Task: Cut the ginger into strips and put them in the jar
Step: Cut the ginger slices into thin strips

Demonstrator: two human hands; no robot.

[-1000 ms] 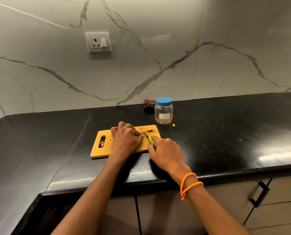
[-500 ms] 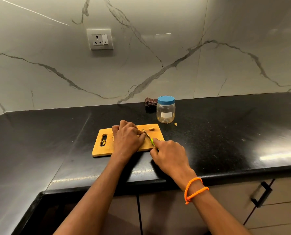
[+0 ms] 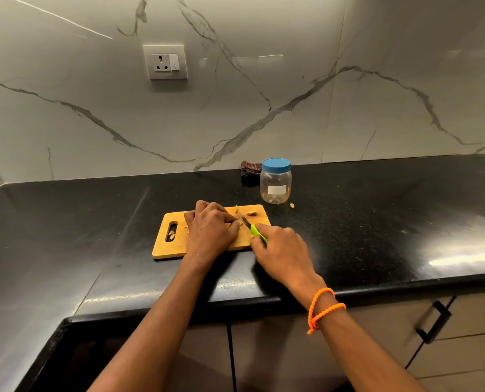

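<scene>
A wooden cutting board (image 3: 167, 247) lies on the black counter. My left hand (image 3: 210, 229) rests curled on the board over the ginger, which it hides almost fully. My right hand (image 3: 282, 250) grips a green-handled knife (image 3: 249, 226), its blade on the board right beside my left fingertips. A small ginger piece (image 3: 251, 213) lies near the board's far right corner, and more bits (image 3: 172, 234) sit in the handle slot. A clear jar (image 3: 275, 183) with a blue lid on stands behind the board, to the right.
A ginger scrap (image 3: 292, 205) lies on the counter (image 3: 377, 222) beside the jar. A dark folded cloth (image 3: 249, 171) sits by the wall behind the jar. A wall socket (image 3: 166, 62) is above. Cabinet doors with a black handle (image 3: 433, 323) run below the counter's front edge.
The hands stay in place on the board, the knife working in small strokes next to my left fingers. The view has shifted slightly.
</scene>
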